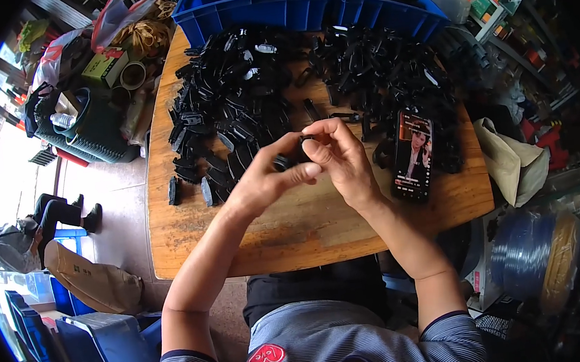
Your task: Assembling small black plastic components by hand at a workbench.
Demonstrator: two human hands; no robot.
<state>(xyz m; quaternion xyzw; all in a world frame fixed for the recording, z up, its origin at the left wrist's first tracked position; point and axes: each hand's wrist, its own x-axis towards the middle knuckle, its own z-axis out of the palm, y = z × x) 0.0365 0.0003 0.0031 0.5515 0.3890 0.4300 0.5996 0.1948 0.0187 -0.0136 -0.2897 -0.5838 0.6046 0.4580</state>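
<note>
Centre of frame: a small black plastic part (292, 154) sits between both hands, raised just above the wooden table (295, 236). We note the left hand (265, 176) pinches a round-ended piece of it between thumb and fingers; the right hand (339, 152) closes its fingertips on the upper end. Both grips are clamped on the part. We cannot tell whether it is one piece or two being mated, since the fingers hide the joint.

Our judgement: the step in hand is fitting or pressing the part together. The next move likely calls for firm, aligned thumb pressure, with the part kept square between the hands.

Outward: two heaps of like black plastic parts (234, 96) fill the upper centre of the table. A smartphone (412, 154) with a lit screen lies right of the hands. Blue plastic bins (254, 8) stand at the top edge.
</note>
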